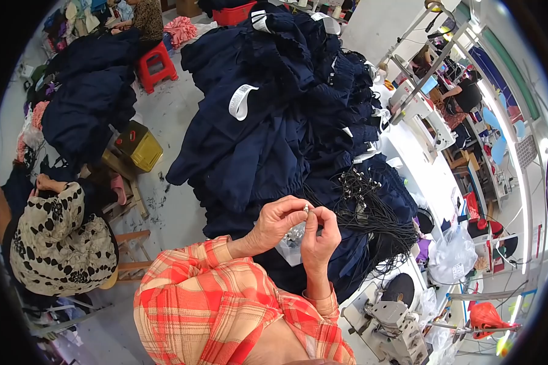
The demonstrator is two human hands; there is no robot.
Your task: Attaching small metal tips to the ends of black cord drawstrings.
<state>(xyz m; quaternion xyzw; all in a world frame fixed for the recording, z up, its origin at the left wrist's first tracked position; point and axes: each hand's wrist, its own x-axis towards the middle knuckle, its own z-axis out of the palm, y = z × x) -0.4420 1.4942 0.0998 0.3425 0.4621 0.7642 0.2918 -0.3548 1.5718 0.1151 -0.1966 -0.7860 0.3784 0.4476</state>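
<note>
Both hands meet over the near edge of the navy garment pile: left hand and right hand pinch a small metal piece between narrowed fingers. The fitting step seems underway; next calls for a steady pinch beside the black cords.

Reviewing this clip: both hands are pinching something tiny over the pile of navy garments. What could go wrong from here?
1. The small metal piece pinched between the left hand and right hand could slip and vanish into the dark navy garments below.
2. The loose black cords beside the hands look tangled; pulling one might drag others.
3. The tall garment heap may slide toward the sewing machine.
</note>
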